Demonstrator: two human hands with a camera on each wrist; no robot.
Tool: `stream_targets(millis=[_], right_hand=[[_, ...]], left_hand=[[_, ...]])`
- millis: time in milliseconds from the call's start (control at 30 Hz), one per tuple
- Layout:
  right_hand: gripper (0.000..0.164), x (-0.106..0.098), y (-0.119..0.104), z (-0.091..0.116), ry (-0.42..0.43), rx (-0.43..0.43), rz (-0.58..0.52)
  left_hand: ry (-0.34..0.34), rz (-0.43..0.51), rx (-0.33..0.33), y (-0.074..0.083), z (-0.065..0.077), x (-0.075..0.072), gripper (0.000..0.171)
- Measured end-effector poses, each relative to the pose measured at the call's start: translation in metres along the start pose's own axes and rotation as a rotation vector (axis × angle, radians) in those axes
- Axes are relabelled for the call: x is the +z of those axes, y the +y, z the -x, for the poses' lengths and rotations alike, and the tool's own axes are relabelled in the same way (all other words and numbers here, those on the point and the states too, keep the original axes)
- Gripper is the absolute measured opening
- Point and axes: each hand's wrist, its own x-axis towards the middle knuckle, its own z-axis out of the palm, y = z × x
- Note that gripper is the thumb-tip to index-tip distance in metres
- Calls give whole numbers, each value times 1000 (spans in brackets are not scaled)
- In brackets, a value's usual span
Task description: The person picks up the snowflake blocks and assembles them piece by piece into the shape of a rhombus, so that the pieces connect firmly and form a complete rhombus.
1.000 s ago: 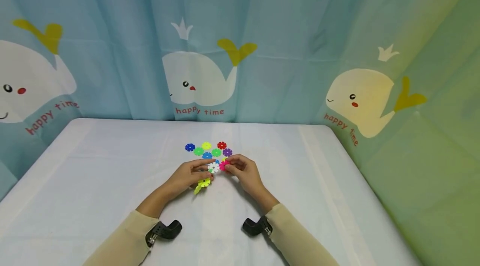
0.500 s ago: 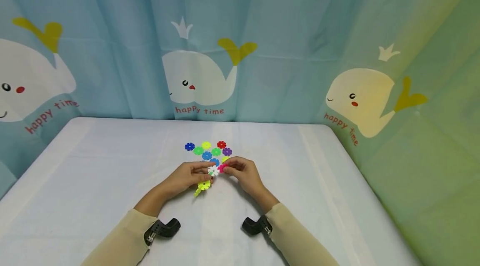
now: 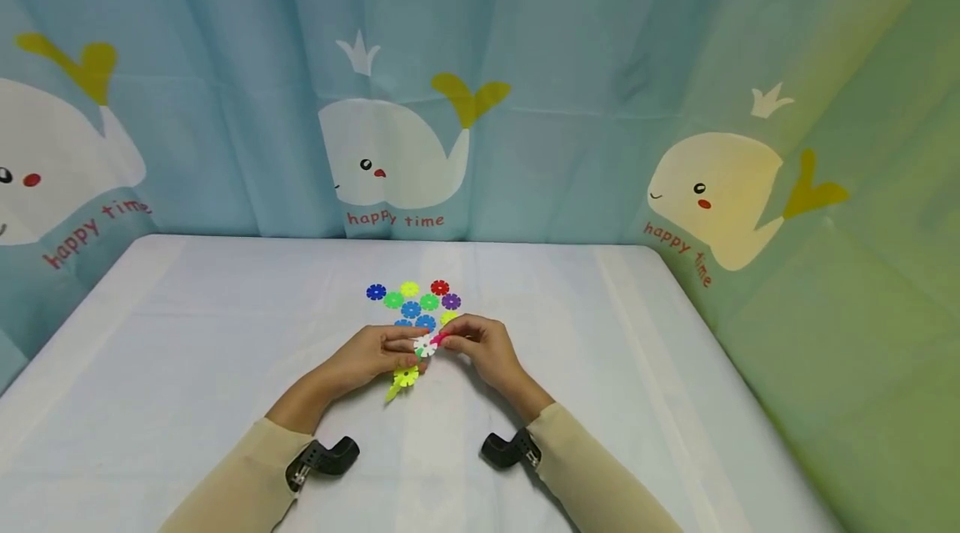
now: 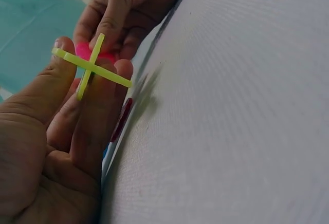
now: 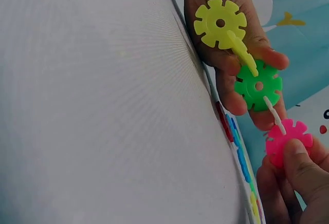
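Observation:
My left hand (image 3: 367, 362) pinches a chain of slotted plastic snowflake discs. In the right wrist view, the chain runs from a yellow disc (image 5: 208, 23) through a second, edge-on yellow disc (image 5: 241, 52) and a green disc (image 5: 270, 82) to an edge-on white disc (image 5: 274, 113). Between thumb and fingers, my right hand (image 3: 486, 347) pinches a pink disc (image 5: 289, 131) whose edge meets the white one. How deep their slots sit is unclear. In the left wrist view, two yellow discs (image 4: 110, 76) cross each other, and fingers hide most of the chain's other parts.
Loose discs lie flat on the white table (image 3: 600, 366) just beyond the hands, among them dark blue (image 3: 376, 292), red (image 3: 440, 288), purple (image 3: 451, 301) and green (image 3: 393, 300) ones. Behind the table hangs a blue curtain (image 3: 562, 166) with whale prints.
The pink disc has turned from face-on to nearly edge-on against the white disc. The held chain has shifted slightly toward the table's near side. The loose discs stay in place.

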Motion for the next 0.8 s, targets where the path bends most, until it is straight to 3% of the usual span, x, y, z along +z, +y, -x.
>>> stream_targets(millis=[500, 667, 800], right_hand=[[14, 1, 7, -4, 37, -2, 4], [21, 1, 27, -8, 50, 23, -30], [23, 0, 32, -10, 42, 61, -16]], left_hand=[[53, 57, -34, 0, -5, -1, 60], [108, 83, -48, 0, -5, -3, 61], [190, 58, -78, 0, -5, -6, 60]])
